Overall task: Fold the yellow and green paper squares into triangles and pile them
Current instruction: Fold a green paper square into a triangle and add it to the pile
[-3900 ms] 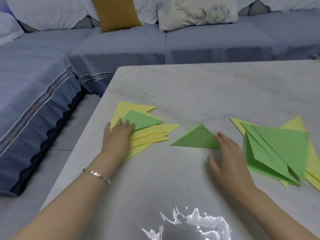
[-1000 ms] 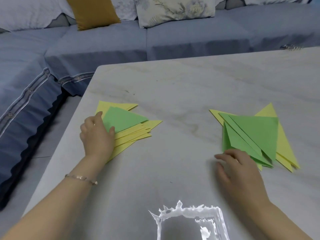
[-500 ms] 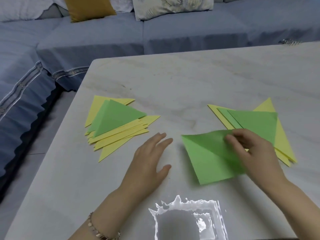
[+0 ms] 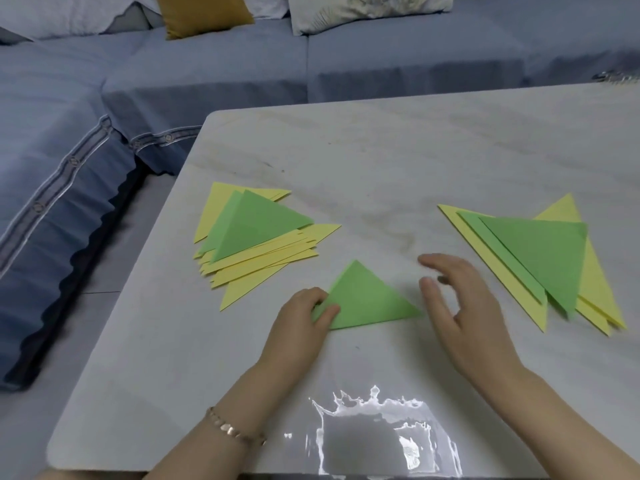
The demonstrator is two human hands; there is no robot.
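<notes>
We look down at a pale, marbled desk [image 4: 363, 161] from the person's own viewpoint. Near its front middle lies a single green triangle [image 4: 367, 299], a folded sheet lying flat with its apex pointing away from us.

The left hand [image 4: 304, 313] pinches the triangle's near left corner, with the thumb on top of the paper and the other fingers curled at the edge. A beaded bracelet [image 4: 232, 429] circles that wrist. The right hand [image 4: 457, 306] is just beside the triangle's right corner, fingers loosely spread and holding nothing. It is blurred, and we cannot tell whether it touches the desk or the paper.

To the left, behind the left hand, sits the pile of folded triangles [image 4: 270, 261]: several yellow ones fanned out, with two green ones overlapping on top. The green triangle in the left hand lies near this pile but apart from it.

On the right side of the desk lies a fanned stack of paper sheets [image 4: 595, 289], yellow underneath and green on top, well apart from the folded pile.

A bright patch of glare [image 4: 374, 434] marks the desk's front edge. Beyond the desk runs a blue-grey sofa [image 4: 381, 57] with a mustard cushion [image 4: 204, 12] and a pale floral pillow [image 4: 363, 8].
</notes>
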